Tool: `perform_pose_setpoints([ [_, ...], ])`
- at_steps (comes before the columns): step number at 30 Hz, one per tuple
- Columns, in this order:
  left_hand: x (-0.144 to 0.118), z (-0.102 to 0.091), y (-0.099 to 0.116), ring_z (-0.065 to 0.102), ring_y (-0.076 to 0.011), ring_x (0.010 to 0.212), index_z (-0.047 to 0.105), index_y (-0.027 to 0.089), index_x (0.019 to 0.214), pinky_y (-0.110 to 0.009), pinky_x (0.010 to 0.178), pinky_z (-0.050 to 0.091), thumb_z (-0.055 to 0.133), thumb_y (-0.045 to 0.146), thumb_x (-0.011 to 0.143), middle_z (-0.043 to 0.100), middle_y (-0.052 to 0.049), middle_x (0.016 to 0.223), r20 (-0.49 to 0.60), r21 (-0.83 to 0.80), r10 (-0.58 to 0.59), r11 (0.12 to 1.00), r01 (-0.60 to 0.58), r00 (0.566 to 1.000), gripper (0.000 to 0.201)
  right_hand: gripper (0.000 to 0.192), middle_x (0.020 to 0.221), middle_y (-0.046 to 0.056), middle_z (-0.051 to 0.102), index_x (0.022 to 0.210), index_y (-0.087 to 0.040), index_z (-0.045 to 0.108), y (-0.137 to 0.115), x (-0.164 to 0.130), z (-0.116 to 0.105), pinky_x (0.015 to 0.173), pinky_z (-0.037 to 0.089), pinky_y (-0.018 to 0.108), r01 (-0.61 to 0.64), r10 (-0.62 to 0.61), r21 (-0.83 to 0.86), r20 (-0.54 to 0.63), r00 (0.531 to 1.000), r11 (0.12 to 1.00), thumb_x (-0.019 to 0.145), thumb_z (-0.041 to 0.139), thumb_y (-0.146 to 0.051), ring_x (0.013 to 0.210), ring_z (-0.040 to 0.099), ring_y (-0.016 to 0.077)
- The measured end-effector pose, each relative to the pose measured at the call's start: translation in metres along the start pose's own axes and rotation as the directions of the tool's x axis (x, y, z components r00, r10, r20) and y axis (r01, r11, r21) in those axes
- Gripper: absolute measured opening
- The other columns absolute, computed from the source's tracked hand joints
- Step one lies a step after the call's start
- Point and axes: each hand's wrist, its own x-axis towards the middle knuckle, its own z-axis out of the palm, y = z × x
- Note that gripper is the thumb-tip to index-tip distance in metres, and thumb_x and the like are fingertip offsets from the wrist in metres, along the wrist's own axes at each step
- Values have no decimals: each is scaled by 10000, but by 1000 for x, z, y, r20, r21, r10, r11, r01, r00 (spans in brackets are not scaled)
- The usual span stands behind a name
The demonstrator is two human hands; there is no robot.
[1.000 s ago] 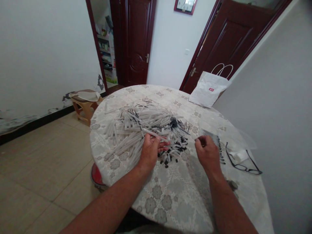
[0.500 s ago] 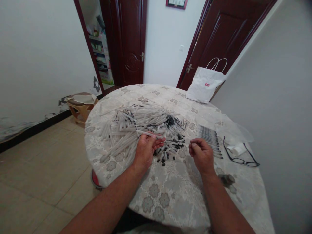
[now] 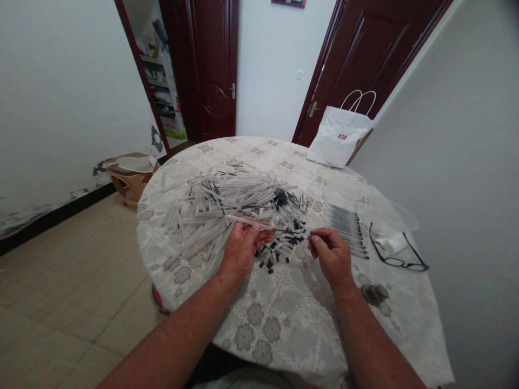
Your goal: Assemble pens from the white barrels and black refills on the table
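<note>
Left hand: the left hand (image 3: 242, 249) sits at the near edge of the pile, fingers (image 3: 259, 236) curled round one clear pen barrel (image 3: 248, 221), which lies across the fingertips and points left and far.
Right hand: the right hand (image 3: 330, 255) is to the right of the left one, apart from it, fingers pinched almost closed on a thin dark refill (image 3: 292, 232) (slender, hard to make out) whose free end points left toward the barrel's open end.
Refill and barrel: the two are close, tip toward mouth — whether the refill has entered the barrel cannot be told.
Pile: a heap of clear pen barrels (image 3: 211, 208) spreads over the middle of the table, with loose black refills (image 3: 284, 200) bunched at its right side.
Small parts: short black-and-white pen caps (image 3: 279, 249) lie scattered just near of the pile, between the two hands.
Finished row: a neat row of assembled pens (image 3: 344, 224) lies side by side to the right of the right hand.
Glasses: black-framed glasses (image 3: 395, 256) rest farther right, beside a folded white tissue (image 3: 387, 243).
Table: a round table (image 3: 284, 319) under a pale flowered cloth — a white paper bag (image 3: 338, 138) stands at its far right edge.
Floor: a small wooden stool (image 3: 130, 178) stands on the floor to the left of the table.
</note>
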Motion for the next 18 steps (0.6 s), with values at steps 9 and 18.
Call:
perform_pose_setpoints([
  [9, -7, 0, -4, 747, -240, 875, 616, 155, 911, -359, 759, 602, 798, 330, 802, 766, -122, 980, 307, 160, -234, 968, 192, 922, 275, 206, 690, -4, 686, 835, -196, 695, -7, -8, 16, 531, 476, 234, -156, 150, -13, 356, 922, 988, 795, 798, -370, 571, 608, 130],
  [18, -5, -3, 1, 763, -231, 853, 538, 181, 975, -319, 701, 613, 790, 304, 818, 772, -107, 969, 266, -6, -287, 954, 299, 920, 321, 263, 686, -9, 632, 821, -196, 655, -5, -4, 3, 570, 426, 248, -8, 109, -260, 376, 920, 966, 870, 690, -452, 581, 545, 133],
])
